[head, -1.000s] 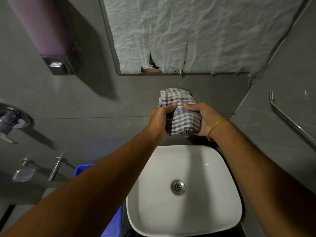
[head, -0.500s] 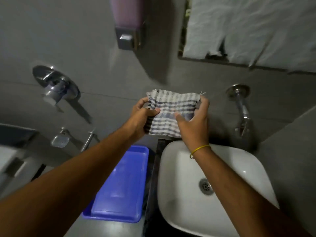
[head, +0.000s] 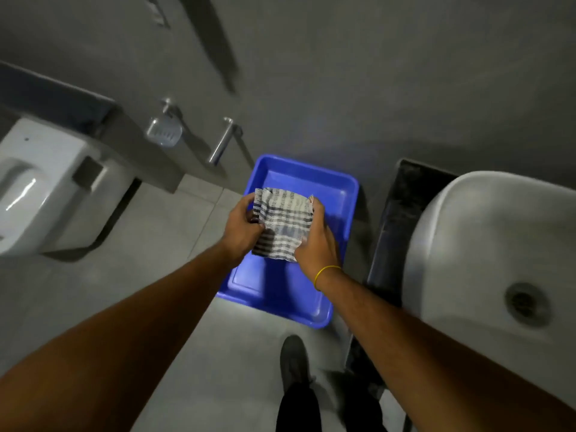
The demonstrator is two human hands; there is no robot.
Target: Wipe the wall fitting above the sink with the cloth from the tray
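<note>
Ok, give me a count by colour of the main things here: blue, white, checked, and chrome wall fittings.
Blue: 1, the tray
White: 2, the sink and the urinal
Checked: 1, the cloth
Chrome: 2, the soap dish and the bar
Total: 6

The pale grey tiled floor point(head: 174, 307) carries a blue tray point(head: 311, 182) near the picture's centre, its far end close to the grey wall. At 6 o'clock from the tray a dark shoe point(head: 293, 360) stands on the tiles. At 9 o'clock, well apart, a white toilet point(head: 46, 188) stands against the wall.
</note>
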